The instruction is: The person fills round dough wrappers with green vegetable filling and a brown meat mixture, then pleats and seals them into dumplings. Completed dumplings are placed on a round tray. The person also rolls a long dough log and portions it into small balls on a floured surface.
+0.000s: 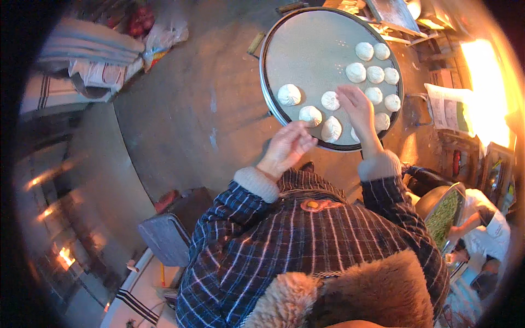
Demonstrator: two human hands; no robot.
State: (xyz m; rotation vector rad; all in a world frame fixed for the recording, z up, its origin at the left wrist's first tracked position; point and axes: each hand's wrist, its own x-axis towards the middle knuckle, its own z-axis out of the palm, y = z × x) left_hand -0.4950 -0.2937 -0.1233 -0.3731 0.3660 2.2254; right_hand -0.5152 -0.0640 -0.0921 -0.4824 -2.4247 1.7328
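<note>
Before me stands a large round flat pan point(305, 45) with a dark rim, bearing several white filled buns with pleated tops. My right hand point(356, 106) reaches over the pan, its fingertips at the right side of a small pleated bun point(329, 101); whether they grip it is not clear. My left hand point(289, 145) is at the near left rim, fingers loosely apart and holding nothing, close to another bun point(310, 116). An elongated pleated bun point(331, 129) lies between the hands. Left of these sits a larger bun point(289, 95). My right wrist partly hides one bun near the rim.
A wooden handle point(256, 43) juts from the pan's left side. At the lower right, another person's hand point(455, 233) is at a large bowl of chopped green filling point(443, 215). A grey padded seat point(164, 240) stands behind my left. Bags and cloth point(96, 45) lie upper left.
</note>
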